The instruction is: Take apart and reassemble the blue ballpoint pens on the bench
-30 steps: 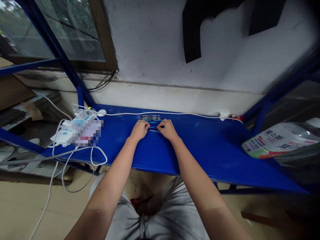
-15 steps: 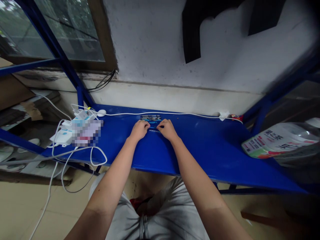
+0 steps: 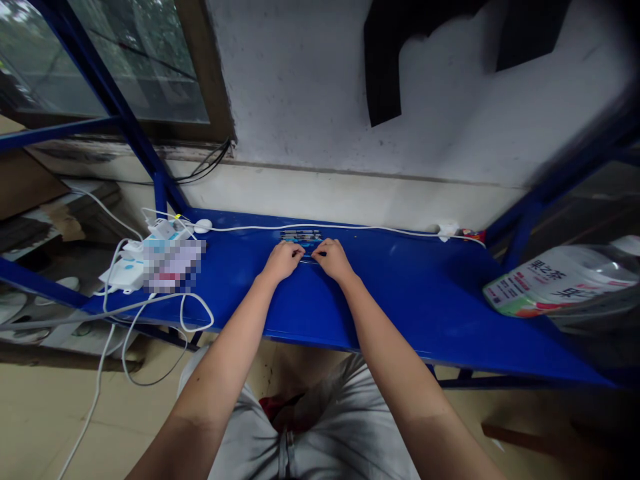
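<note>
Several slim pens (image 3: 301, 235) lie side by side in a row on the blue tabletop (image 3: 400, 293), some partly hidden by my hands. At the row's near left end is my left hand (image 3: 284, 260), its thumb and fingertips pinched together. Facing it from the right, my right hand (image 3: 334, 259) is also closed in a pinch. Only a narrow gap separates the two sets of fingertips. A thin, shiny stick (image 3: 309, 261) like a pen shows on the table between them. Whatever the fingertips pinch is too small to make out.
White power strips and plugs (image 3: 127, 270) with looping cables sit at the left end, beside a blurred-out packet (image 3: 175, 267). A white cable (image 3: 350, 228) runs along the back edge. A large labelled plastic bottle (image 3: 555, 280) lies at the right. Blue frame posts (image 3: 160, 193) rise at the sides.
My left hand has shifted slightly right, bringing its fingertips closer to my right hand. My right hand has hardly moved, and the row of pens looks nearly the same.
</note>
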